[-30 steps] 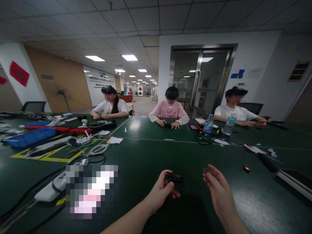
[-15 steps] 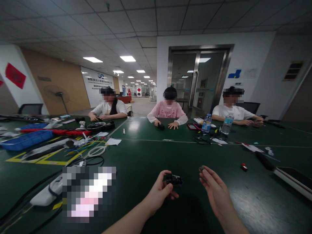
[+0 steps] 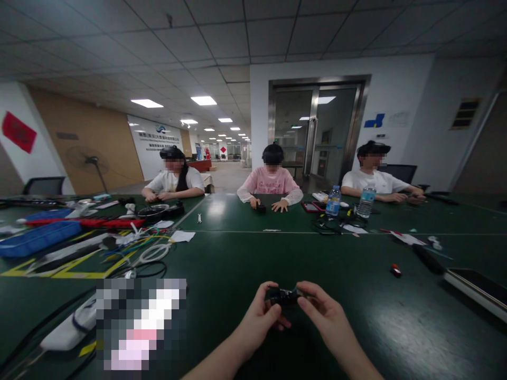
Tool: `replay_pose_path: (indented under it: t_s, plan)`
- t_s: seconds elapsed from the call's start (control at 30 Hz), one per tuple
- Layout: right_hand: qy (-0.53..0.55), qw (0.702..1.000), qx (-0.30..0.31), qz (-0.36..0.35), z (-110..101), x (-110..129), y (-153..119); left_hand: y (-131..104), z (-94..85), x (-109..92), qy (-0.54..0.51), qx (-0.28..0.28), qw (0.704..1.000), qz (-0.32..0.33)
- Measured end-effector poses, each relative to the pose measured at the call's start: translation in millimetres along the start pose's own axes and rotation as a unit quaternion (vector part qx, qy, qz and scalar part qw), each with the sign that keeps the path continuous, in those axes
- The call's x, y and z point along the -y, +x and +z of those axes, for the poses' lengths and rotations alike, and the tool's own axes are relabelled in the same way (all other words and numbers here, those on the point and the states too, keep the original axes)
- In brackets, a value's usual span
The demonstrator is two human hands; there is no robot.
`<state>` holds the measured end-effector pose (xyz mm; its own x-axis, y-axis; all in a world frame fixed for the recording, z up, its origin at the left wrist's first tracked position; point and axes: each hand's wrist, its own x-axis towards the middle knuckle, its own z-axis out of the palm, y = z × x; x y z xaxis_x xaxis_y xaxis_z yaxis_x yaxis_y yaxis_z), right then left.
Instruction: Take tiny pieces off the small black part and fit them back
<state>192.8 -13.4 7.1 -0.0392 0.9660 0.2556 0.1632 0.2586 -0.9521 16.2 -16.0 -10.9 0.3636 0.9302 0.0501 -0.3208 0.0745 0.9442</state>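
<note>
My left hand [image 3: 261, 311] is closed round the left part of a small, shiny black object [image 3: 283, 297], with thumb in front and fingers behind. My right hand [image 3: 322, 306] is at the right end of that object, its thumb and forefinger pinched together. A small dark piece [image 3: 296, 291] shows at those fingertips, partly hidden; its kind is too small to tell. Both hands are held just above the green table [image 3: 222, 264].
To the left lie a white power strip [image 3: 65, 330], cables, a blue tray [image 3: 43, 238] and loose wires. Water bottles [image 3: 333, 201] stand at the far right. A small red object [image 3: 395, 270] and a flat dark-topped device [image 3: 477, 287] lie right. Three people sit opposite.
My right hand has moved left with the small dark piece, from apart to the black object's right end. My left hand has kept its hold. The view has shifted slightly.
</note>
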Motion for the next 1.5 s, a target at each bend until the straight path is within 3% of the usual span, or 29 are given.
replay_pose_path:
  t_s: [0.2, 0.57, 1.1, 1.5]
  plan:
    - [-0.122, 0.990, 0.062, -0.028, 10, 0, -4, 0, -0.6, 1, -0.004, -0.009, 1.000, 0.006]
    - [-0.158, 0.982, 0.094, -0.045, 7, 8, -7, 1, -1.6, 2, 0.015, -0.006, 1.000, -0.008]
    - [-0.088, 0.994, 0.071, 0.003, 6, 4, -5, 2, -6.9, 5, -0.007, 0.035, 0.999, -0.011]
    - [-0.021, 0.997, 0.069, 0.029, 6, -6, -9, 0, 0.4, 1, 0.004, 0.021, 1.000, -0.011]
